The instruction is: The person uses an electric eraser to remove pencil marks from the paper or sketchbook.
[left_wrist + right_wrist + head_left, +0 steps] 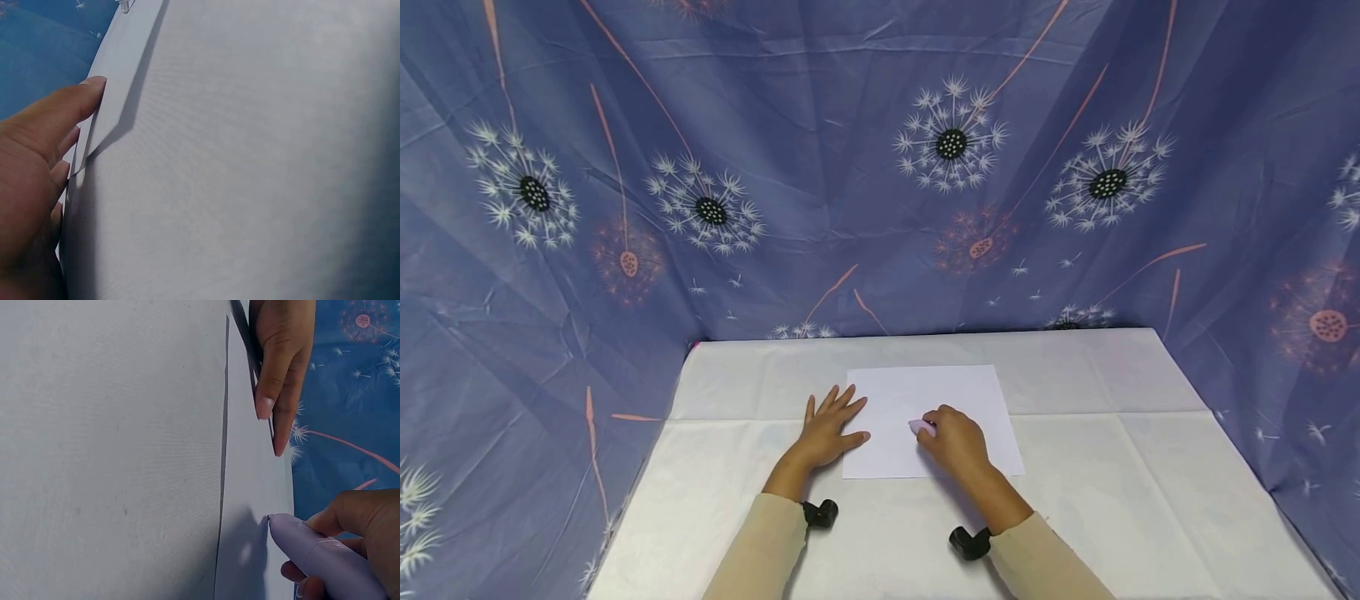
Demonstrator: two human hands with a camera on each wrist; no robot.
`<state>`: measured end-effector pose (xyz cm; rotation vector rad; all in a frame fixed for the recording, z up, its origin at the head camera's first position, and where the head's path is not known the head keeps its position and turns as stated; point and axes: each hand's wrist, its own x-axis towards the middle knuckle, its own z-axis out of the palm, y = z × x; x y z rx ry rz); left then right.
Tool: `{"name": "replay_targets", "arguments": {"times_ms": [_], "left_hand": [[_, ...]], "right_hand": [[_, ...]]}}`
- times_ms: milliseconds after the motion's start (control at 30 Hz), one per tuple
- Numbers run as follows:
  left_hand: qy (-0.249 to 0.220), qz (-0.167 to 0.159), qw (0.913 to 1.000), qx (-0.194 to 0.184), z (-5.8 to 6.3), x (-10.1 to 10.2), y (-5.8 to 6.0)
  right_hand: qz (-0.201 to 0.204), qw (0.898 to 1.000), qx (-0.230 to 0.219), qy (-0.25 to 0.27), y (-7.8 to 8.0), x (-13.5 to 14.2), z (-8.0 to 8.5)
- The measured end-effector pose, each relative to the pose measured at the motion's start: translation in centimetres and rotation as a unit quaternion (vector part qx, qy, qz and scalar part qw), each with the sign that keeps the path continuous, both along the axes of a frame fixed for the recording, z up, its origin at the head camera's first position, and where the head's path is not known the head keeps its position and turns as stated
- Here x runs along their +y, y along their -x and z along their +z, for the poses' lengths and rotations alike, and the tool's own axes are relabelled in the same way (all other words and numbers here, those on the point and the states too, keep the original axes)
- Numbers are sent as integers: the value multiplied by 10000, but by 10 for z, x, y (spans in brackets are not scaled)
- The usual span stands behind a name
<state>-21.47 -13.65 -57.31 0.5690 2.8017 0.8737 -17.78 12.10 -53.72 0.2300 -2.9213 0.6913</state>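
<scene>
A white sheet of paper [925, 387] lies flat on the cloth-covered table. My left hand [827, 433] rests on its left edge with fingers spread, and in the left wrist view the thumb [69, 106] touches the sheet near its edge. My right hand [958, 442] grips a smooth, thick lilac pen-shaped tool [319, 553] over the middle of the paper. Its narrow tip points left, and in the right wrist view that tip is right at the paper's surface above its own shadow. The palm hides the tool's rear end.
White cloth [1097, 467] with fold creases covers the table. A blue curtain [820, 167] with dandelion prints hangs behind and along both sides. Black wrist-worn devices [970, 543] sit below both wrists, at the cuffs of beige sleeves [1045, 558].
</scene>
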Motion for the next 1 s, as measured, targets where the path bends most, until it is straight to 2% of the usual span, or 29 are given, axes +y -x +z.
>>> {"name": "replay_targets", "arguments": {"times_ms": [400, 1000], "left_hand": [[-70, -76, 9999, 91, -3, -1, 2], [-2, -35, 10000, 46, -2, 0, 2]], "right_hand": [[-222, 9965, -538, 596, 4, 9, -1], [-302, 9963, -575, 558, 9, 16, -3]]}}
